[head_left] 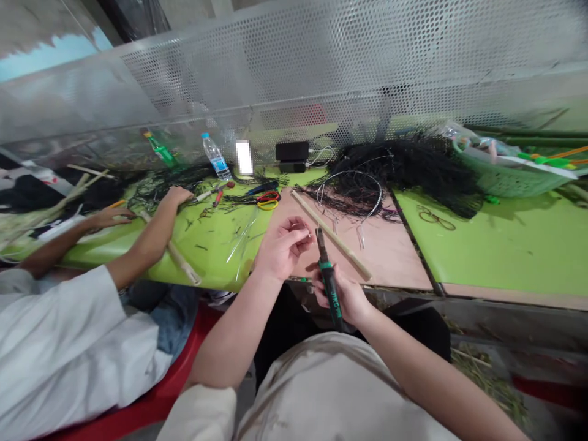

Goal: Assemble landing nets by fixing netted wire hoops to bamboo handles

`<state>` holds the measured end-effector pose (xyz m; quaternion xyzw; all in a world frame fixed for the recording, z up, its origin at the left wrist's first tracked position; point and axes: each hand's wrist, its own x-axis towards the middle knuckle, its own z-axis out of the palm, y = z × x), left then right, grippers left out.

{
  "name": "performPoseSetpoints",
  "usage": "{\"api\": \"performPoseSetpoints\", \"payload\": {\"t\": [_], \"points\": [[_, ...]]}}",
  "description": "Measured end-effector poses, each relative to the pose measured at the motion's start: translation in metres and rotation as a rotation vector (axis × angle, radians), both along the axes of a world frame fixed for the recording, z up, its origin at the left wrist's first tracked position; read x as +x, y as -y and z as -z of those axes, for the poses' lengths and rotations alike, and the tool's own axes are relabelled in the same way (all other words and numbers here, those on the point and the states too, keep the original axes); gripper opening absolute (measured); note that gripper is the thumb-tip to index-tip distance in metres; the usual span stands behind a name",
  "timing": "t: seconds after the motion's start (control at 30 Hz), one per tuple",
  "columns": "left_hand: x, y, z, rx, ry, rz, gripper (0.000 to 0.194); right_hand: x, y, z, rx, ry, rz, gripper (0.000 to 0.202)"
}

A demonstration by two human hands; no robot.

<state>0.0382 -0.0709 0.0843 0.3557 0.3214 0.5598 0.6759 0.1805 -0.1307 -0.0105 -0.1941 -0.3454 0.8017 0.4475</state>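
Note:
My right hand (353,300) is wrapped around pliers (329,285) with black and green handles; their dark, worn jaws point away from me, up toward the table. Close to the jaws, my left hand (287,248) has its thumb and fingers pinched together. Whatever is in that pinch is too small and thin to make out. Both hands hover at the front edge of the table. A pale wooden stick (333,236) lies slantwise just behind them. Beyond it, a loop of thin clear wire (380,195) rests against black stringy fibres (362,177).
A co-worker's hands (177,196) are at work on the left. Scissors with yellow and red handles (269,199), a water bottle (215,158), a green bottle (160,150) and a black device (293,153) stand or lie behind. On the right is a green basket (509,174). Perforated metal (285,73) borders the back.

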Motion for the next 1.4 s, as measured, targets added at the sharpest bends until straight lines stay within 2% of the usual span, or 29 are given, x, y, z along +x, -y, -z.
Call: {"api": "performPoseSetpoints", "payload": {"t": [0.1, 0.17, 0.27, 0.33, 0.5, 0.73, 1.0, 1.27, 1.4], "points": [[0.008, 0.003, 0.005, -0.049, 0.001, -0.039, 0.033, 0.009, 0.004, -0.001, 0.043, -0.077, -0.123, 0.074], [0.012, 0.007, 0.006, -0.066, 0.007, -0.062, 0.034, 0.014, 0.007, -0.001, 0.08, -0.079, -0.16, 0.068], [0.017, 0.012, 0.005, -0.077, 0.023, -0.095, 0.035, 0.018, 0.008, 0.0, 0.121, -0.047, -0.139, 0.051], [0.017, 0.013, 0.004, -0.081, 0.029, -0.121, 0.035, 0.02, 0.008, 0.004, 0.141, -0.051, -0.102, 0.046], [0.014, 0.014, 0.004, -0.065, -0.004, -0.124, 0.034, 0.026, 0.006, 0.011, 0.194, -0.043, -0.052, 0.052], [0.014, 0.013, 0.008, -0.085, -0.053, -0.105, 0.037, 0.033, 0.008, 0.002, 0.25, 0.054, -0.104, 0.045], [0.011, 0.011, 0.01, -0.107, -0.115, -0.067, 0.035, 0.039, 0.009, 0.003, 0.257, 0.091, -0.139, 0.051], [-0.002, 0.012, 0.005, 0.125, -0.162, -0.008, 0.023, 0.044, 0.012, 0.007, 0.187, 0.016, -0.228, 0.058], [-0.004, 0.012, 0.004, 0.155, -0.126, 0.025, 0.021, 0.041, 0.014, 0.008, 0.15, -0.041, -0.3, 0.06]]}}
